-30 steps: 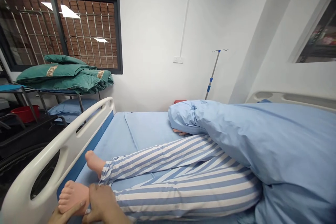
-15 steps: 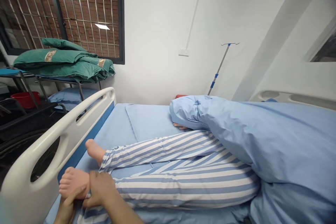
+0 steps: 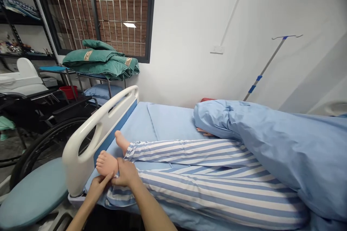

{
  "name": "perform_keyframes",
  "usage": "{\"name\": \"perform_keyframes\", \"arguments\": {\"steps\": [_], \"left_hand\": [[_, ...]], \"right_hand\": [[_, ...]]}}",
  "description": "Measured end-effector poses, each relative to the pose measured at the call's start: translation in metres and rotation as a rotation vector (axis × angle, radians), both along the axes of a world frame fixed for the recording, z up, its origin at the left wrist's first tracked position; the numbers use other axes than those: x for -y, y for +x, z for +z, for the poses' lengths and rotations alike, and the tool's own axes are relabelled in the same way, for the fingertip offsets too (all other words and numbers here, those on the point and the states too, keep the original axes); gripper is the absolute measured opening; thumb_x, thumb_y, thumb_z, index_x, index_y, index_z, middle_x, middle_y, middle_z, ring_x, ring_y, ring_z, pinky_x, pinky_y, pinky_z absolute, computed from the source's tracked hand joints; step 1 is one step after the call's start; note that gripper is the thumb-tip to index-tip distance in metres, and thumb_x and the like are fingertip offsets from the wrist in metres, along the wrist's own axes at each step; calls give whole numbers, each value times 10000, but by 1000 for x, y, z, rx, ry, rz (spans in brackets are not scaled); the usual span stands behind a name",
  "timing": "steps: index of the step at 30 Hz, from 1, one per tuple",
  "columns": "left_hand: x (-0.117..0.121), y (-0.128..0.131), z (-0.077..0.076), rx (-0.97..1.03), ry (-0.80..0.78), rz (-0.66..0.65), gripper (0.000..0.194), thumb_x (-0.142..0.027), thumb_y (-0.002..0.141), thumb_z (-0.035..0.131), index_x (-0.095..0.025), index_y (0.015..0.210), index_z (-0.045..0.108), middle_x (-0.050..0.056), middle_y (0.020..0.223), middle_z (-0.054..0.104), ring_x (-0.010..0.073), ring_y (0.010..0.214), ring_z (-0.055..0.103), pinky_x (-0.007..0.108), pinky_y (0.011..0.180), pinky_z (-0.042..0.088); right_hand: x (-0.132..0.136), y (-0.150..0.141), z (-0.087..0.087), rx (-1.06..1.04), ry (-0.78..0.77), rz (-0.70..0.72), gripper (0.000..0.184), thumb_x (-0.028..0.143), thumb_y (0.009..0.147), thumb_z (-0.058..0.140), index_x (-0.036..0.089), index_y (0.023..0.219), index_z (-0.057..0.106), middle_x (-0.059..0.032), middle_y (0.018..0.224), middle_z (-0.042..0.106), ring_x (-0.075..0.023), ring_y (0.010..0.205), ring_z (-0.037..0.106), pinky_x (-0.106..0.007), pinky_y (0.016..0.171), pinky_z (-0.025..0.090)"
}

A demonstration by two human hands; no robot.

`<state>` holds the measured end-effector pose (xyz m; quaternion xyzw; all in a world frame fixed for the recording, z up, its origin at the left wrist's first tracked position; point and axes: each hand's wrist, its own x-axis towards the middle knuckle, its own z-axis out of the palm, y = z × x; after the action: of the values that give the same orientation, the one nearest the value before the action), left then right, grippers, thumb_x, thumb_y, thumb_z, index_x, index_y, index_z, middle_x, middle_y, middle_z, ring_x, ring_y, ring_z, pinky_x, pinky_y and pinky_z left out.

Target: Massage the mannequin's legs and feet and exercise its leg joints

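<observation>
A figure in blue-and-white striped trousers (image 3: 206,173) lies on a hospital bed (image 3: 159,122), its upper body under a light blue quilt (image 3: 273,140). Both bare feet point at the white footboard (image 3: 92,130). My left hand (image 3: 99,184) reaches up from below and its fingers press against the sole of the near foot (image 3: 107,162). My right hand (image 3: 126,173) is closed over the ankle and trouser cuff of that same foot. The far foot (image 3: 120,140) lies free on the sheet.
A wheelchair (image 3: 38,140) with a round blue seat (image 3: 32,191) stands left of the bed. Folded green bedding (image 3: 103,63) lies on a metal rack under the barred window. A drip pole (image 3: 267,66) leans by the far wall.
The view has pulled back and swung left, bringing the wheelchair and blue seat into sight. Both hands have stayed on the near foot and ankle, and my forearms now show.
</observation>
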<state>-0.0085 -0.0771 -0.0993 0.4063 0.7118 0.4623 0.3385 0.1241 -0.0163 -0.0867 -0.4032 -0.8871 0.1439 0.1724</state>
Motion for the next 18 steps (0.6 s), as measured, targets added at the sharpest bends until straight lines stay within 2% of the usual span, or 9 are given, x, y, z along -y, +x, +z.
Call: {"name": "perform_keyframes", "arguments": {"steps": [2,5,7,9,11,13,18], "left_hand": [[7,6,-9,120,-20,-20,532,-614,483,622,-110,649,671,48,544,614,242,673,598,291,575,477],[11,9,-22,221,8,22,538,-619,473,618,-143,717,681,49,639,649,253,771,608,322,676,498],[12,7,-28,271,22,-5,488,-597,461,641,-165,686,673,48,701,667,254,845,604,318,754,489],[11,7,-30,284,-8,-85,429,-583,461,658,-174,592,643,36,658,659,255,819,607,316,744,490],[12,10,-26,271,-64,-160,410,-575,463,667,-173,510,600,22,569,628,255,729,611,321,672,498],[12,13,-18,297,-95,-174,405,-560,445,682,-169,484,584,20,530,612,259,681,612,327,626,500],[9,17,10,520,25,-17,323,-412,393,736,-160,571,639,48,616,661,275,778,627,336,711,509]], "right_hand": [[-2,2,2,-46,-41,4,504,448,593,588,170,998,475,-75,897,631,-267,797,608,-325,635,446],[-5,5,4,-121,-115,12,545,475,590,598,185,1042,500,-70,933,640,-272,837,610,-329,662,452],[-7,7,3,-187,-155,14,552,462,594,611,198,1069,513,-60,968,640,-259,868,607,-319,696,452],[-10,8,1,-271,-188,2,507,391,615,613,207,1079,524,-43,985,642,-230,879,606,-295,721,448],[-13,7,0,-347,-220,-28,458,308,644,591,206,1086,525,-27,978,645,-195,862,606,-267,720,444],[-14,7,1,-394,-242,-81,410,265,677,560,196,1079,526,-24,961,644,-174,842,602,-253,711,440],[-14,32,18,-385,-132,-188,271,248,744,507,190,1005,546,-37,981,621,-181,927,559,-278,801,403]]}}
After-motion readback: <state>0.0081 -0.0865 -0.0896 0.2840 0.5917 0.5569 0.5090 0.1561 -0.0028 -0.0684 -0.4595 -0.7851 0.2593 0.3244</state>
